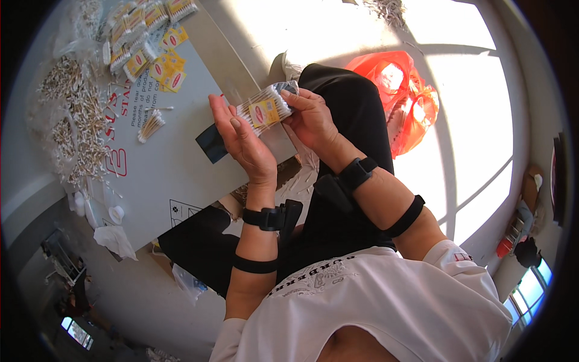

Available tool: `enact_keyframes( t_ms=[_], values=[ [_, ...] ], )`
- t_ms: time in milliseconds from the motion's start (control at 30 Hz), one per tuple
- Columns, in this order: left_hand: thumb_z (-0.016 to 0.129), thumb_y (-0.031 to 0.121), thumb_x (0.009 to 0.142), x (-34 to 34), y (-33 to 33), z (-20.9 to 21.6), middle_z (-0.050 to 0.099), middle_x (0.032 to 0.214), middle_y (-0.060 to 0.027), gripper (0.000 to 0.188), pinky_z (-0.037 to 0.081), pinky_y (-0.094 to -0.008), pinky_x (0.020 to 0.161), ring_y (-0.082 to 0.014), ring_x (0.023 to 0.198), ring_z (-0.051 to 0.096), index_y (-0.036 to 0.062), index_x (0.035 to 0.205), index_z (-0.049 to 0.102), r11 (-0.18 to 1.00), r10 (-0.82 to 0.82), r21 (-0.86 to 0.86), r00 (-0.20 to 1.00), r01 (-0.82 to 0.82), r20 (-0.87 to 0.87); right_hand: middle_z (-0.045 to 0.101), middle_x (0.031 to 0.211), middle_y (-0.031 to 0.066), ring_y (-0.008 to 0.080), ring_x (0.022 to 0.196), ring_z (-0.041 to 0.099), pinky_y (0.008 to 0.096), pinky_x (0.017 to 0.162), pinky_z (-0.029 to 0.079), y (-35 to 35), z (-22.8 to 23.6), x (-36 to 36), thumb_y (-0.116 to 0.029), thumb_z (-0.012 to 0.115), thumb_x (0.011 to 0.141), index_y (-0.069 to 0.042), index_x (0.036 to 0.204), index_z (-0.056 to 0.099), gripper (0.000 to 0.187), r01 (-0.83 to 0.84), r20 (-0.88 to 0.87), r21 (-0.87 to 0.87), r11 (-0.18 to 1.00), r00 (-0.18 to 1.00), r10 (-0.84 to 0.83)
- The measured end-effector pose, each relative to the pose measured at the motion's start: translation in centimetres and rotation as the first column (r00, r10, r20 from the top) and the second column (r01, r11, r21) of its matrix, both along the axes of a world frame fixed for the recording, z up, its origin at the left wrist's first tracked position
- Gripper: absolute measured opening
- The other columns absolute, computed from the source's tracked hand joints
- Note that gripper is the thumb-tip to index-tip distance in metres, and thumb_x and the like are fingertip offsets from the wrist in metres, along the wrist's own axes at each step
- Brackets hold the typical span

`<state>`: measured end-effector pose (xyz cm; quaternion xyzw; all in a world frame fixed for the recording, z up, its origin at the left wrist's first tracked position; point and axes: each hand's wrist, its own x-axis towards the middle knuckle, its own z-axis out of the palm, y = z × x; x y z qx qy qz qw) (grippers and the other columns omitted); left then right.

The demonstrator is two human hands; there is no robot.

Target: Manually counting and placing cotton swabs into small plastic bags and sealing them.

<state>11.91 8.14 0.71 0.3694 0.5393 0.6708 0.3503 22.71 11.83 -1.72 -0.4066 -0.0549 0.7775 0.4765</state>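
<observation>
A clear pack of cotton swabs (263,110) with a yellow card inside is held above the table's right edge. My right hand (315,120) is closed on its right end, thumb on top. My left hand (248,145) stands upright at the pack's left end, fingers stretched out and palm turned toward it; whether it touches the pack I cannot tell. Just left of that hand, a flat black piece (211,143) lies on the table. Farther left is a small bunch of loose cotton swabs (151,126).
A large heap of loose swabs (69,123) in clear plastic covers the table's left side. Filled swab packs (134,27) are piled at the back beside several yellow cards (171,72). On the floor at right stands a red plastic bag (416,111). The grey tabletop (175,157) is printed.
</observation>
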Motion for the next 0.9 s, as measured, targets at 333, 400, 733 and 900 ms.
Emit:
enact_keyframes(
  t_ms=[333,400,733,900],
  values=[
    [0.048,0.036,0.101,-3.4,-0.7,0.0,0.022,0.157,-0.0196,0.065,0.018,-0.0440,0.118,-0.0301,0.147,0.019,-0.0030,0.148,0.026,1.000,0.009,0.001,0.985,-0.010,-0.170,0.063,0.081,-0.0024,0.0063,0.072,0.055,0.0218,0.069,0.046,0.0,0.0,0.3,-0.024,0.066,0.094,-0.003,0.099,0.067,0.021,0.029,0.330,0.230,0.973,0.938,-0.106],
    [0.054,0.029,0.100,-7.0,-1.2,-0.5,0.025,0.156,-0.0178,0.060,0.021,-0.0445,0.117,-0.0306,0.146,0.021,-0.0003,0.147,0.032,0.998,0.049,-0.032,0.947,-0.062,-0.317,0.062,0.089,0.0007,0.0094,0.073,0.052,0.0236,0.069,0.044,0.3,0.6,0.1,-0.022,0.066,0.093,-0.001,0.105,0.065,0.024,0.008,0.624,0.397,0.918,0.731,-0.276],
    [0.055,0.036,0.096,-20.6,0.5,-0.5,0.028,0.155,-0.0177,0.064,0.019,-0.0539,0.116,-0.0364,0.146,0.019,0.0055,0.147,0.033,0.907,-0.165,-0.186,0.088,-0.377,-0.982,0.062,0.094,0.0117,0.0331,0.086,0.061,0.0394,0.074,0.050,-1.0,4.9,-5.6,-0.004,0.068,0.082,-0.002,0.092,0.064,0.011,-0.687,0.782,0.620,0.379,0.503,-0.368],
    [0.051,0.045,0.097,-17.4,-2.6,-0.7,0.025,0.158,-0.0172,0.073,0.014,-0.0536,0.118,-0.0322,0.147,0.021,0.0049,0.152,0.026,0.874,-0.336,-0.360,0.131,-0.327,-0.933,0.062,0.097,0.0136,0.0344,0.089,0.061,0.0424,0.077,0.051,0.9,4.5,-9.8,-0.011,0.070,0.081,-0.003,0.095,0.065,0.016,-0.756,0.878,0.478,0.447,0.393,-0.274]
  ],
)
